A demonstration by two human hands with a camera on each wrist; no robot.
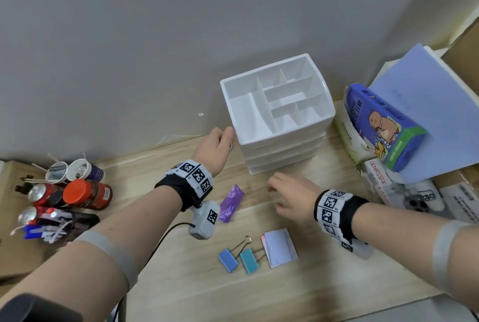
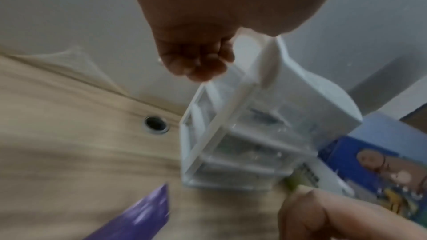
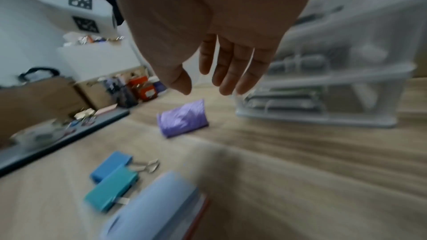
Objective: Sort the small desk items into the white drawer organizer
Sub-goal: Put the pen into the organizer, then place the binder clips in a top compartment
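Note:
The white drawer organizer [image 1: 277,111] stands at the back of the wooden desk [image 1: 324,285], its top compartments showing nothing inside. My left hand [image 1: 223,140] is at its front-left top corner, fingers [image 2: 198,63] curled against the rim [image 2: 233,101] and thumb up on the corner. My right hand [image 1: 280,192] hovers above the desk in front of the organizer, fingers [image 3: 231,72] straight and holding nothing. A purple roll [image 1: 230,203] lies between my wrists. Nearer me lie a blue binder clip [image 1: 228,259], a teal binder clip [image 1: 248,260] and a sticky-note pad [image 1: 280,247].
Cans, paper cups and a red-lidded jar [image 1: 85,193] crowd the desk's left end. A blue tissue box [image 1: 383,124], tissue packs and papers pile up right of the organizer. A cable hole [image 2: 156,124] sits in the desk by the wall.

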